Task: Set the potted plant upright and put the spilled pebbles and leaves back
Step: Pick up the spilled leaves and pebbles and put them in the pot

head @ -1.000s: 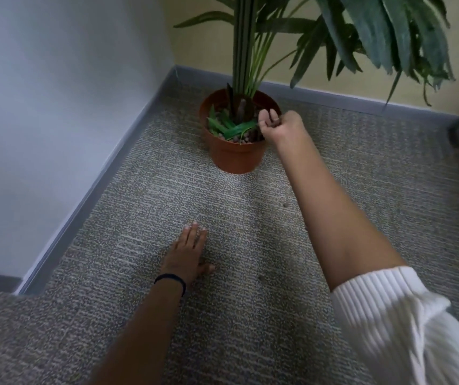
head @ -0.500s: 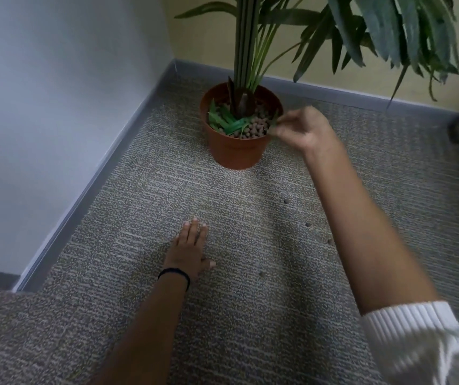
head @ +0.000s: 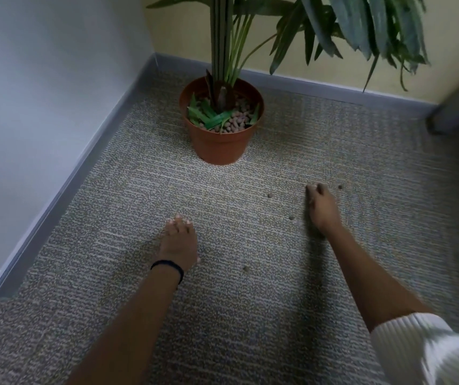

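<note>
Now my right hand (head: 323, 211) is down on the carpet (head: 128, 207), away from the pot rim where it was a moment ago, so whatever it carried up there has been dropped in. Its fingers are bunched with the tips pressed to the floor; they look pinched together, but I cannot tell whether a pebble is already between them. Loose pebbles lie around it: one (head: 340, 187) just beyond and to its right, one (head: 270, 195) to its left, one (head: 291, 217) close by its wrist side, and another (head: 246, 268) further back, between my two arms.

My left hand (head: 179, 244) stays flat on the carpet, fingers together, palm down, holding nothing and propping me up.

Ahead of both hands, the pot (head: 221, 143) stands upright in the corner, with pebbles and green leaf pieces (head: 209, 115) lying inside it. So I judge the righting and the leaves done, with only these few stray pebbles left. They are small and round, and could roll if I nudge them.
</note>
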Available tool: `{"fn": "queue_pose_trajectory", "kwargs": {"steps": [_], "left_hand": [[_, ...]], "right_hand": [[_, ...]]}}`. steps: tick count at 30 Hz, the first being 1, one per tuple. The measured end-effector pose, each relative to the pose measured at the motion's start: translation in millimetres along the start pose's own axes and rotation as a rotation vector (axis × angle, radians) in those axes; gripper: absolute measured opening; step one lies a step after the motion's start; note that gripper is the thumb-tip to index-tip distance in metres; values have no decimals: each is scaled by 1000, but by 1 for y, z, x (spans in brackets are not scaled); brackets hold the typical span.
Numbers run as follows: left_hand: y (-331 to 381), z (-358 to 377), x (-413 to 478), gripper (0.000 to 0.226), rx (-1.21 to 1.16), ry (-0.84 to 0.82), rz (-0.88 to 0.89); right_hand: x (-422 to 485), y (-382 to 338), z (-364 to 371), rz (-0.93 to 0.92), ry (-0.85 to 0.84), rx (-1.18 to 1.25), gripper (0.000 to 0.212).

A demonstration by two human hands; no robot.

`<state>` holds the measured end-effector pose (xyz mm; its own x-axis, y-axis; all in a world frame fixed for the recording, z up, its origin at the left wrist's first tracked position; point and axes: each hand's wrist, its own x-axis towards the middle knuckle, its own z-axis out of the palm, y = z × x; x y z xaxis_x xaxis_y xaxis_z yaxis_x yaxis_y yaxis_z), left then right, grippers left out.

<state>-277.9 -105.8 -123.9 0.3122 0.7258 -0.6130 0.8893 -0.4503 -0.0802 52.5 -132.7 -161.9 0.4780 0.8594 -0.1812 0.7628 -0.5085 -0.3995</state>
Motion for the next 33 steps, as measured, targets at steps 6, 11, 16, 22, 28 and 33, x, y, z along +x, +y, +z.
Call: {"fn": "queue_pose_trajectory", "kwargs": {"steps": [6, 11, 16, 22, 28, 33], "left_hand": [[51, 13, -10, 62, -160, 247, 523], [63, 42, -7, 62, -63, 277, 653], [55, 43, -1, 60, -63, 321, 755], [64, 18, 6, 27, -577, 544, 600], [98, -20, 38, 15, -1606, 395, 2], [121, -41, 69, 12, -1701, 418, -32]], "right_hand": [[-24, 5, 3, -83, 110, -60, 34], [-19, 29, -17, -27, 330, -73, 28], [13, 62, -49, 193, 62, -238, 56], [21, 77, -52, 102, 96, -215, 26], [-22, 62, -40, 159, 313, 234, 16], [-72, 38, -11, -12, 268, 301, 20]]}}
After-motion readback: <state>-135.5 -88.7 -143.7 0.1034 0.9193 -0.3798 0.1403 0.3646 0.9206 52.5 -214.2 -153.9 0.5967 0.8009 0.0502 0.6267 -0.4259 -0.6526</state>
